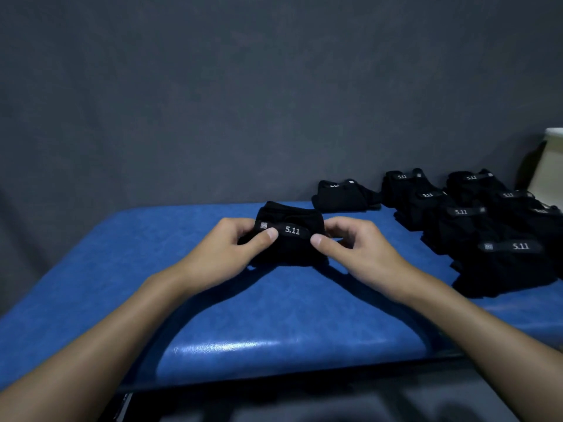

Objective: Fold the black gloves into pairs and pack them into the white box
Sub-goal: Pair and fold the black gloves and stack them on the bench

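Black folded glove bundle, "5.11" strap label up, sits well left of the white box; a single folded pair lies nearer it, and an overlapping glove stack just beside it.

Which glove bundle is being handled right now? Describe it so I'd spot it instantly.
Find the blue table. Near its middle, left of the stacked gloves, is one folded glove bundle. Unlike the others, it is pinched by the left hand and the right hand.

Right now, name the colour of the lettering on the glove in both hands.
White lettering on the black glove; the head view shows it best.
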